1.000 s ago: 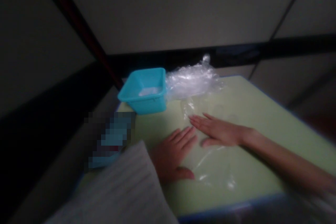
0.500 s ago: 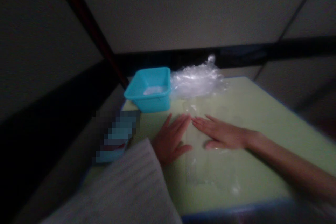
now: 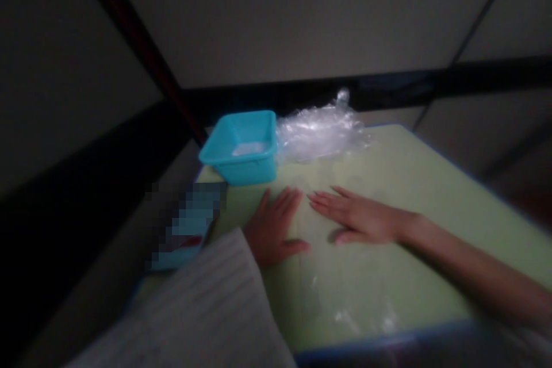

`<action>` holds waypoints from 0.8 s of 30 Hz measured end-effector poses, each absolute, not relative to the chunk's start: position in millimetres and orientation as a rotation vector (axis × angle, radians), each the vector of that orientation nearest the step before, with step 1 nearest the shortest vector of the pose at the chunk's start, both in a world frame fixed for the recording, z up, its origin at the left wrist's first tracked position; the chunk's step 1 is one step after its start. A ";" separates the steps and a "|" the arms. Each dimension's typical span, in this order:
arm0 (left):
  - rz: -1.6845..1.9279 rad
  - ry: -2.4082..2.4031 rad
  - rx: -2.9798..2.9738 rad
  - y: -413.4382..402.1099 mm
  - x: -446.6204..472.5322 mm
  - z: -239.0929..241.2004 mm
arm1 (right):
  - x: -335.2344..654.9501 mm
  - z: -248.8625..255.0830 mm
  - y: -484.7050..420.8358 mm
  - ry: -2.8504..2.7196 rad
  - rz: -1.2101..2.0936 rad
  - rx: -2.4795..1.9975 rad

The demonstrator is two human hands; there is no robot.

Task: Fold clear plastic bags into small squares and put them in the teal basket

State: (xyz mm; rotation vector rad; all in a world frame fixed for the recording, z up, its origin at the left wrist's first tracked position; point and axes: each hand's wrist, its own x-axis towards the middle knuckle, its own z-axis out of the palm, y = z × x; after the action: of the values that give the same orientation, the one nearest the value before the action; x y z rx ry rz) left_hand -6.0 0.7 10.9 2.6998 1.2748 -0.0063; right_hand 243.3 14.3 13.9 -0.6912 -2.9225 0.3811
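1. Thing: clear plastic sheet [image 3: 328,282], poss. a bag, can't confirm (dim + blurry). Lies flat on yellow-green table [image 3: 435,195], under/between the hands, near end close to table's near edge.
2. L hand [image 3: 278,227]: palm down, fingers straight, thumb spread wide; gripping nothing. At sheet's left side; how hard it presses, can't tell.
3. R hand [image 3: 357,218]: palm down over sheet, fingers pointing left, thumb apart; nothing pinched. Fingertips just beside L fingertips, small gap.
4. Handling (est.): v. light, soft, floppy. Prob. slippery, may cling to tabletop. Not brittle, but could crease or tear if yanked.
5. Hold pt (est.): free corner at near end, approx. where glare shows. Thumb + fingertip pinch best, since flat film gives little to grab; one corner per hand should limit folding.
6. Surroundings: blue tub [image 3: 245,171] at far left, w/ whitish item [image 3: 250,148] inside, ID unclear. Crumpled clear plastic heap [image 3: 323,133] right beside tub, contact unclear. Pixelated obj. [image 3: 194,218] by table's left edge, no ID.
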 end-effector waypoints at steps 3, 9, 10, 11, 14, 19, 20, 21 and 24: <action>0.092 1.280 2.720 1.0 -7.3 10.5 | 248.9 17.6 17.7 -2.895 0.294 -0.759; 0.269 0.844 2.802 -6.1 -3.4 8.8 | 276.1 36.6 35.8 -2.801 0.257 -0.993; 0.251 0.774 2.806 -8.7 -1.6 8.9 | 282.7 40.5 39.1 -2.783 0.295 -1.062; 0.226 0.725 2.810 -11.3 0.1 9.0 | 289.4 44.0 41.9 -2.755 0.332 -1.144; 0.145 0.659 2.806 -16.6 3.3 9.0 | 307.8 49.9 47.2 -2.643 0.451 -1.419; 0.103 0.649 2.791 -16.7 2.0 6.7 | 324.5 46.0 49.3 -2.586 0.762 -1.673; 0.110 0.649 2.791 -16.5 1.7 6.6 | 325.8 45.8 49.1 -2.586 0.803 -1.662; 0.115 0.648 2.790 -16.3 1.6 6.9 | 326.5 46.6 48.7 -2.584 0.844 -1.633; 0.118 0.652 2.781 -16.4 2.2 8.6 | 325.3 53.9 45.4 -2.531 1.015 -1.496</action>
State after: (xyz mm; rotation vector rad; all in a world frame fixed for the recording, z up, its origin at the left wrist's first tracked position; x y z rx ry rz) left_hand 2.2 -16.4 8.6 2.7812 0.6516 0.1185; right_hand 325.3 45.4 53.9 -1.4964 -2.5314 1.0149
